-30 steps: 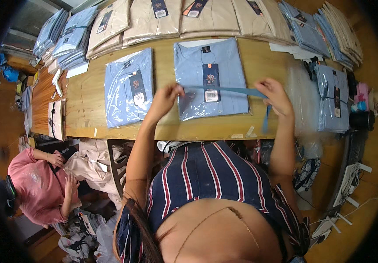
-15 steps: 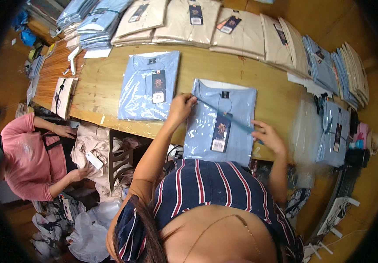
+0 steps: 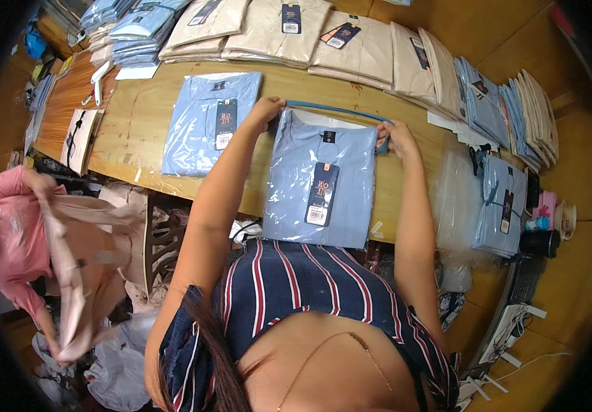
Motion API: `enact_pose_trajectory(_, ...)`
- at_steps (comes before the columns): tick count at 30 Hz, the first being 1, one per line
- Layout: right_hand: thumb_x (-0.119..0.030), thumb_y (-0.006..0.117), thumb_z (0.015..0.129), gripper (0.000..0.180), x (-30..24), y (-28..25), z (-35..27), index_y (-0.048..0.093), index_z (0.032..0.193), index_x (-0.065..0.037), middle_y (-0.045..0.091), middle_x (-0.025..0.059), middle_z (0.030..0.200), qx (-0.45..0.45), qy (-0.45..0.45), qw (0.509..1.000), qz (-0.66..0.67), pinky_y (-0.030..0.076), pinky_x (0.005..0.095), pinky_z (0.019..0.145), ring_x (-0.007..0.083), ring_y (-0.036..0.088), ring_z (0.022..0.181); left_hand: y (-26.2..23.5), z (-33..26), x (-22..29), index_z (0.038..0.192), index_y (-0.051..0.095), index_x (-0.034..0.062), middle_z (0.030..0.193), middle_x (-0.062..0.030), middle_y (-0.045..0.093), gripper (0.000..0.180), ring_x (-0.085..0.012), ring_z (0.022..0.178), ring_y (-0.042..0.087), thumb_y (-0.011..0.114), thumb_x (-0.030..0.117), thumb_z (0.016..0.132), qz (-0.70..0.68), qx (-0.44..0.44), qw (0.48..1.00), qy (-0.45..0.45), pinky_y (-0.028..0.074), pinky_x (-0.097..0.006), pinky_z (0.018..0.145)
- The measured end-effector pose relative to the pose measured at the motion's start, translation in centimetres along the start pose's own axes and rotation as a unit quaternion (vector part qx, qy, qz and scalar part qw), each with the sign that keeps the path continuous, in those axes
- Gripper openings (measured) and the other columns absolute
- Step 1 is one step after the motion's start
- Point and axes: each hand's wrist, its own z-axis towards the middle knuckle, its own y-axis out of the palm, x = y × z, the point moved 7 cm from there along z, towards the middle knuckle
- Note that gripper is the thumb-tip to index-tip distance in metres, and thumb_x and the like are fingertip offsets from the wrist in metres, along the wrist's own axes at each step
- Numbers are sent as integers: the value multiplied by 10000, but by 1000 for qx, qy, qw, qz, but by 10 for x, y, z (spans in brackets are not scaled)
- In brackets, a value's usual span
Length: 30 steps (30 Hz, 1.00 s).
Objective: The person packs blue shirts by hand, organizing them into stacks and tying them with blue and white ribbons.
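A blue folded garment in a clear plastic bag lies on the table right in front of me, with a dark hang tag on its front. Just beyond its top edge a narrow blue fabric strip is stretched between my two hands. My left hand closes on the strip's left end by the bag's top left corner. The other end is pinched by my right hand, where a short tail of the strip hangs down. Left of it lies a second bagged blue garment.
Stacks of bagged beige garments line the table's far edge, with blue ones at the far left. A tied blue bundle and clear plastic bags lie right. At left, a co-worker in pink handles beige cloth.
Both hands have moved away from me, carrying the strip from diagonally across the bag to beyond its top edge. The co-worker has lifted and spread the beige cloth. My view has shifted slightly.
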Motion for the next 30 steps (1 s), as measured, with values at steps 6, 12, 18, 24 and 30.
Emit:
enact_pose_trajectory(6, -209, 386, 849, 244, 33, 8, -26, 480, 751, -6, 492, 69, 560, -159, 52, 980, -112, 329, 231, 359, 132, 431, 407, -6, -73, 11, 818, 589, 27, 715, -187, 574, 193, -297, 659, 560, 472, 153, 732, 336, 43, 926, 167, 430, -367, 618)
enact_pose_trajectory(12, -166, 424, 822, 212, 39, 16, -93, 531, 712, -21, 426, -12, 465, -194, 38, 934, -297, 288, 224, 400, 61, 349, 411, -19, -170, 10, 690, 580, 15, 635, -148, 564, 164, -307, 625, 553, 475, 139, 717, 450, -222, 864, 44, 426, -374, 578)
enact_pose_trajectory(18, -154, 447, 808, 197, 47, -14, -132, 553, 724, -11, 402, -22, 480, -163, 29, 936, -312, 283, 203, 421, 54, 351, 438, -27, -215, 55, 700, 613, 43, 947, -119, 552, 219, -270, 1073, 383, 580, 260, 699, 208, -301, 883, 293, 271, -376, 895)
enact_pose_trajectory(24, -177, 453, 803, 210, 58, -35, -170, 565, 727, -17, 434, -19, 517, -150, 53, 943, -291, 313, 207, 412, 66, 392, 445, -22, -219, 43, 731, 621, 49, 1032, -85, 535, 251, -299, 1129, 337, 532, 284, 739, 65, -441, 872, 202, 78, -474, 969)
enact_pose_trajectory(30, -187, 440, 830, 214, 74, -50, -163, 535, 838, 5, 536, 44, 659, 34, 32, 995, -93, 392, 196, 448, 98, 478, 480, -34, -176, 7, 922, 567, 3, 781, -85, 555, 190, -201, 822, 512, 489, 72, 763, -383, -216, 890, 122, 380, -325, 770)
